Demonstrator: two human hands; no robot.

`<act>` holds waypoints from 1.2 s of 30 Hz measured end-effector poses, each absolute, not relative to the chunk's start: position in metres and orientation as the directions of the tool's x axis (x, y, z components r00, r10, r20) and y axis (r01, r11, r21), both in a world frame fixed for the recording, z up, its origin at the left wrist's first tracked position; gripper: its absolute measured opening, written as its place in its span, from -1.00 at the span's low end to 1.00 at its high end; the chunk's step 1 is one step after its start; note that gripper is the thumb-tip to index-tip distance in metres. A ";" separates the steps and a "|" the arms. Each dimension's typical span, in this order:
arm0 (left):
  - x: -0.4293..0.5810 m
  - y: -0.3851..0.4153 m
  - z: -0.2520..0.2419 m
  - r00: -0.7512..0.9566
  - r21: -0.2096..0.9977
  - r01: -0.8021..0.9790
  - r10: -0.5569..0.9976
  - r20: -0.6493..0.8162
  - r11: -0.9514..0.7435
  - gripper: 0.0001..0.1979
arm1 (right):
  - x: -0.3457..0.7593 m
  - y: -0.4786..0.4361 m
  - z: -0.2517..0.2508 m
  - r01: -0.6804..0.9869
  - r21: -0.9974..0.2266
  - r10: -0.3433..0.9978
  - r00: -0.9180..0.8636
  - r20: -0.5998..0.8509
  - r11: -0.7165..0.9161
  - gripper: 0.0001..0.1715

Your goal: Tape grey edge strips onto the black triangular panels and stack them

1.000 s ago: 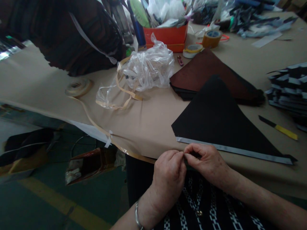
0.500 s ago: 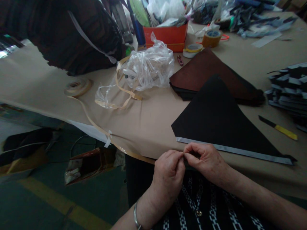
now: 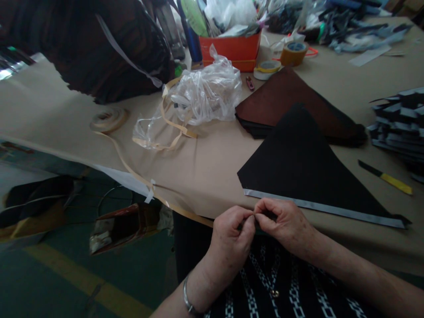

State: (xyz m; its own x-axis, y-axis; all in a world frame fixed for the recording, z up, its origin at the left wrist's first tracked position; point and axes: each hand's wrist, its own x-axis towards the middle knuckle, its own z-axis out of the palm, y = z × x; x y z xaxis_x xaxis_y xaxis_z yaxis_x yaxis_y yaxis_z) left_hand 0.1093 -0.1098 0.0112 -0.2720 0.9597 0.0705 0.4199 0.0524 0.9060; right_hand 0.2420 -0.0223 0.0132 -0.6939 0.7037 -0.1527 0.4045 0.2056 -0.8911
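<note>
My left hand and my right hand meet fingertip to fingertip at the table's front edge, both pinched closed. A tan tape strip runs from its roll along the edge and passes behind my left hand; its end is hidden. What the fingertips pinch is too small to make out. Just beyond my right hand lies a black triangular piece with a grey strip along its near side. It overlaps a stack with a brown top piece.
A crumpled clear plastic bag sits mid-table, with a red box behind. Tape rolls stand near it. A yellow-handled knife and striped pieces lie right. A large dark bundle is at back left.
My left fingertips have shifted slightly, with the thumb now higher against the index finger. My right hand has hardly moved. The camera view has shifted a little.
</note>
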 end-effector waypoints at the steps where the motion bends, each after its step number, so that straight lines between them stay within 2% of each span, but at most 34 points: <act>1: 0.109 -0.109 0.012 -0.273 0.908 0.414 0.960 0.059 0.062 -0.83 | 0.242 -0.022 0.013 0.403 -0.890 0.702 -0.697 -0.148 0.212 -0.87; 20: 0.107 -0.109 0.012 -0.281 0.892 0.441 0.959 0.027 0.104 -0.84 | 0.242 -0.022 0.010 0.394 -0.869 0.687 -0.721 -0.091 0.298 -0.86; 30: 0.107 -0.107 0.012 -0.264 0.793 0.606 0.957 0.123 0.065 -0.84 | 0.242 -0.025 0.006 0.403 -0.821 0.673 -0.739 -0.032 0.404 -0.88; 36: 0.109 -0.106 0.010 -0.307 0.801 0.593 0.943 0.129 0.084 -0.84 | 0.241 -0.026 0.005 0.365 -0.835 0.668 -0.744 0.004 0.411 -0.87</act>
